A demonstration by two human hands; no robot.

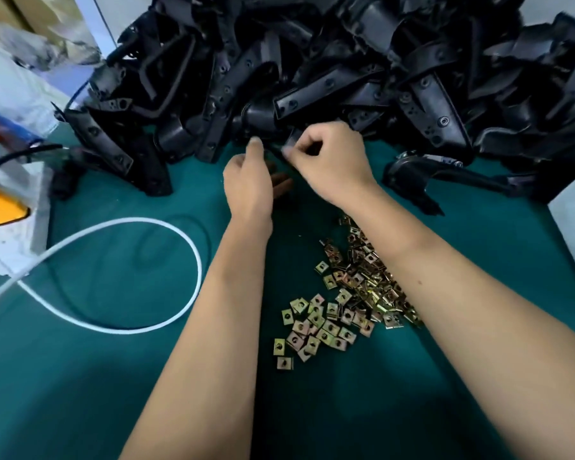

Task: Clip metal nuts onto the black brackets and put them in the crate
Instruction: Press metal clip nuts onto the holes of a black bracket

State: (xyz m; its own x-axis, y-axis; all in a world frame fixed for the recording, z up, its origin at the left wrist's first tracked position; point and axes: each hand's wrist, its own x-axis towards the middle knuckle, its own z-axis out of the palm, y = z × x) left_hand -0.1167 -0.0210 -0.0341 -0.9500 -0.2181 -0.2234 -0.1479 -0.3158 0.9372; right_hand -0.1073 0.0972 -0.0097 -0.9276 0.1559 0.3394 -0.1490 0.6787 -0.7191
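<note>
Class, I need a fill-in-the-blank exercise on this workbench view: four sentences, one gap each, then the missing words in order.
1. The clip nuts lie loose on a ____ mat.
2. The black brackets are heaped at the ____ edge of the mat.
3. The looped cable left of the left hand is ____.
4. The right hand works just in front of the ____ heap.

Missing words: green; far; white; bracket

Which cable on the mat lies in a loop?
The white cable: it curls in a wide loop on the green mat left of the arms. The black cable by the power strip just arcs.
</note>
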